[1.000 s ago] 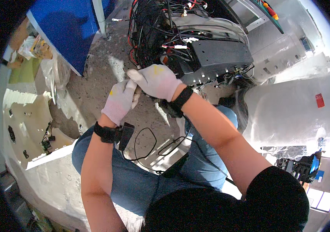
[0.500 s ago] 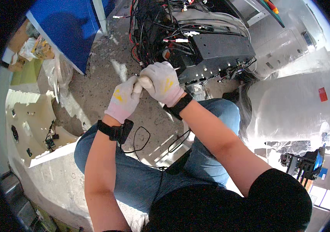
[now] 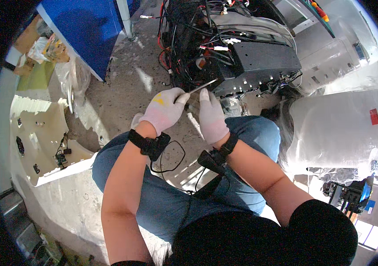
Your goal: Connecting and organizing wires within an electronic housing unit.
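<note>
Both hands wear white gloves and black wrist bands with cables. My left hand (image 3: 162,111) is closed around the handle of a thin metal tool (image 3: 202,85), a screwdriver by its look, whose shaft points up and right at the black electronics unit (image 3: 260,62). My right hand (image 3: 212,116) is beside it, fingers straight and pointing up toward the unit's lower edge, holding nothing I can see. The unit is a black metal box packed with red, black and white wires (image 3: 189,35). I sit on the ground with my jeans-clad knees (image 3: 251,128) below the hands.
Bare concrete floor (image 3: 122,84) lies to the left. A blue panel (image 3: 91,26) stands at the upper left, with plastic bags beside it. A cream body panel (image 3: 38,133) lies at left. White plastic-wrapped parts (image 3: 344,128) fill the right side.
The hands were clasped together near the unit. They have come apart: the left now holds the tool pointed at the unit and the right has dropped beside it with straight fingers.
</note>
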Available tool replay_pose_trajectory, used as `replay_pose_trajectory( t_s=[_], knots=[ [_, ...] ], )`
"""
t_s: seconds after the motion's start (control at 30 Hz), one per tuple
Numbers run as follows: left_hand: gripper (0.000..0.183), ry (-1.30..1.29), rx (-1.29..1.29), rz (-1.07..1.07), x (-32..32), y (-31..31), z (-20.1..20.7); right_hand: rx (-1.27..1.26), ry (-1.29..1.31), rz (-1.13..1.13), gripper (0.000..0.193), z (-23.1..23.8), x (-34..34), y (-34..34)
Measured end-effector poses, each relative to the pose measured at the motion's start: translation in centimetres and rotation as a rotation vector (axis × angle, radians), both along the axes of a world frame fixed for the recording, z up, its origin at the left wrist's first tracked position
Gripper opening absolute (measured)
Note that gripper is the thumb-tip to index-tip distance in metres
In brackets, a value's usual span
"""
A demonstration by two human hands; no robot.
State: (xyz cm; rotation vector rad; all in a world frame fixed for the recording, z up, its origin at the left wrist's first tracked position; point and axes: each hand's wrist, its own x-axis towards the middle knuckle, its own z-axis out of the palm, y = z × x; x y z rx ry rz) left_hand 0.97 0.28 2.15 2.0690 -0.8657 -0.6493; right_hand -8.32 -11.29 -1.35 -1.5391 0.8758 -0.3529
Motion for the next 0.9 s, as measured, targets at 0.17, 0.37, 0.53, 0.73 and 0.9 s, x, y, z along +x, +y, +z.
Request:
replay_pose_trajectory(
  t_s=[0.17,0.37,0.53,0.73,0.9],
  knots=[
    [0.029,-0.178,-0.011,0.066,-0.9,-0.4,0.7,0.485,-0.383,-0.015,0.028,1.2,1.1,0.0],
    [0.022,-0.626,0.093,-0.124,0.1,0.0,0.0,0.766,-0.572,-0.094,0.028,2.2,1.6,0.9],
    [0.016,-0.946,0.047,-0.269,2.3,0.1,-1.3,0.709,-0.6,-0.103,0.018,2.1,2.7,0.8],
    [0.02,-1.013,0.045,-0.257,2.3,-0.2,-2.2,0.905,-0.583,-0.372,0.016,3.2,4.2,0.6],
    [0.023,-1.118,0.045,-0.268,2.9,-0.2,-1.8,0.991,-0.628,-0.422,0.021,3.5,5.8,0.3]
  ],
)
